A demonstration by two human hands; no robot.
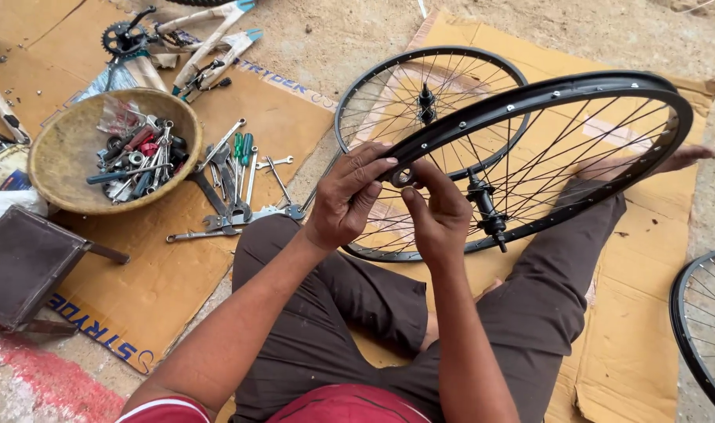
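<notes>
Cardboard (pixel 161 290) on dirt ground; black spoked wheel (pixel 608 102) tilted, left hand (pixel 345 200) gripping rim, right hand (pixel 436 215) pinching small tool (pixel 402 177).

The black bicycle wheel rim (pixel 608 82) is laced with thin dark spokes that run to a black hub with a protruding axle (pixel 484 207) at its middle, and small silver eyelets dot its inner face. It is raised off the cardboard sheet (pixel 631 337) and tilted, its near edge high at the centre of the view and its far edge reaching toward the sheet's far right corner. A small round silvery tool (pixel 402 177), too small to make out clearly, sits against the rim's near edge.
</notes>
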